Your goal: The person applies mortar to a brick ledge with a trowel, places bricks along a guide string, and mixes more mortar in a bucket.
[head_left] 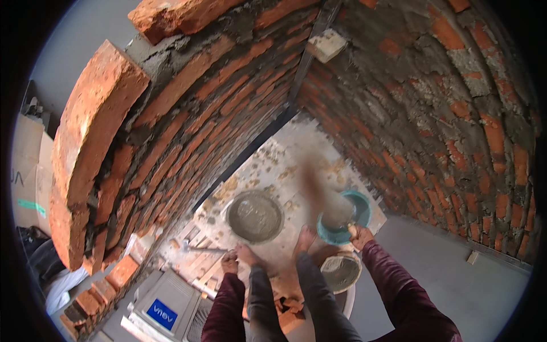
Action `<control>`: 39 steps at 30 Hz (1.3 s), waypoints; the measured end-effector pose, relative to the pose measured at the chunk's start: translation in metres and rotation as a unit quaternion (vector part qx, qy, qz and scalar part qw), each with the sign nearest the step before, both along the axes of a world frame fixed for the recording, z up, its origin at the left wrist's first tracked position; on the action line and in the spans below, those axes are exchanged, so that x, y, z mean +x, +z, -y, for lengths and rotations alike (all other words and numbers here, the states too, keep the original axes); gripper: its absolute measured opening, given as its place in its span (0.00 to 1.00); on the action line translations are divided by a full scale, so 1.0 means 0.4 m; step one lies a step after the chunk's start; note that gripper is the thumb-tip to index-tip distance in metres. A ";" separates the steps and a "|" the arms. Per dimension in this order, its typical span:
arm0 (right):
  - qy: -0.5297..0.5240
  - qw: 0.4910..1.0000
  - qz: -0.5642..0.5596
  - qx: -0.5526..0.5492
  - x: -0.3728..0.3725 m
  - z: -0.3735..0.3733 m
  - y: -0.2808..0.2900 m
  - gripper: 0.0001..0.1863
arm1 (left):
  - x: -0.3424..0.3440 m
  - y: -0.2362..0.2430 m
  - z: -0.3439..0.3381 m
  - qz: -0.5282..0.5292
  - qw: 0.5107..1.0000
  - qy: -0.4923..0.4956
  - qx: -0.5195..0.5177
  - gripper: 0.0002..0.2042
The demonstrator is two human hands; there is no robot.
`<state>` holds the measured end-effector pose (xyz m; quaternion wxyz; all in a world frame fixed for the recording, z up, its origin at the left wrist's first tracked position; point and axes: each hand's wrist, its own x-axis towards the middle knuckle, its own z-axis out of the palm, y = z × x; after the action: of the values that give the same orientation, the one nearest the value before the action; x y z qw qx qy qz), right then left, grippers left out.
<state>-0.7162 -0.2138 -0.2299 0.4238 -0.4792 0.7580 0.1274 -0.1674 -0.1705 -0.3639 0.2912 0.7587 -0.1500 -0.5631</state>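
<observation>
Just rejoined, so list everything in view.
Brick walls: two, orange and grey, both sides
Mortar pan: one, grey, centre floor
Bucket: one, teal, right of pan
Mortar tub: one, pale, below bucket
Tool: one, grey, near pan
Broken bricks: several, orange, bottom centre
Brick row: one, orange, lower left
Casing: one, grey, lower left
Carton: one, tan, far left
Blur: one, brown, beside bucket
Legs: two, grey, lower centre
Left hand: one, maroon sleeve, by tool
Right hand: one, maroon sleeve, at bucket

The right arm [399,279] stretches forward, right grip [362,237] curled closed, and the left grip [229,263] hangs outside the left leg [264,302].
</observation>
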 end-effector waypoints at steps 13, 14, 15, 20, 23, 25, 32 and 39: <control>0.215 0.976 0.024 0.019 0.212 0.225 0.178 0.26 | 0.102 -0.253 0.317 0.125 0.932 -0.290 -0.176 0.20; 0.357 0.927 0.019 -0.113 0.253 0.254 0.174 0.23 | 0.070 -0.251 0.344 0.030 0.968 -0.219 -0.117 0.18; 0.385 0.922 -0.005 -0.049 0.317 0.295 0.143 0.21 | 0.048 -0.235 0.370 -0.045 0.989 -0.132 -0.054 0.17; 0.438 0.890 -0.114 -0.053 0.467 0.365 -0.126 0.16 | -0.142 -0.101 0.373 -0.080 0.975 -0.172 -0.118 0.16; 0.432 0.897 -0.094 0.007 0.519 0.389 -0.220 0.21 | -0.143 -0.056 0.347 -0.075 0.973 -0.209 -0.059 0.16; 0.375 0.921 -0.041 0.097 0.525 0.366 -0.257 0.25 | -0.128 -0.082 0.313 -0.101 0.977 -0.158 -0.100 0.13; 0.324 0.909 0.215 0.151 0.438 0.093 -0.522 0.18 | -0.182 -0.059 0.344 -0.104 0.979 -0.161 -0.072 0.12; -0.407 0.686 0.466 0.382 0.628 0.180 -0.305 0.06 | -0.152 -0.076 0.349 -0.053 0.977 -0.171 -0.113 0.13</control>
<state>-0.4651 -0.2857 -0.3520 0.8791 0.0825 0.4691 -0.0192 -0.2281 -0.3103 -0.3944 0.2821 0.6529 -0.3244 -0.6236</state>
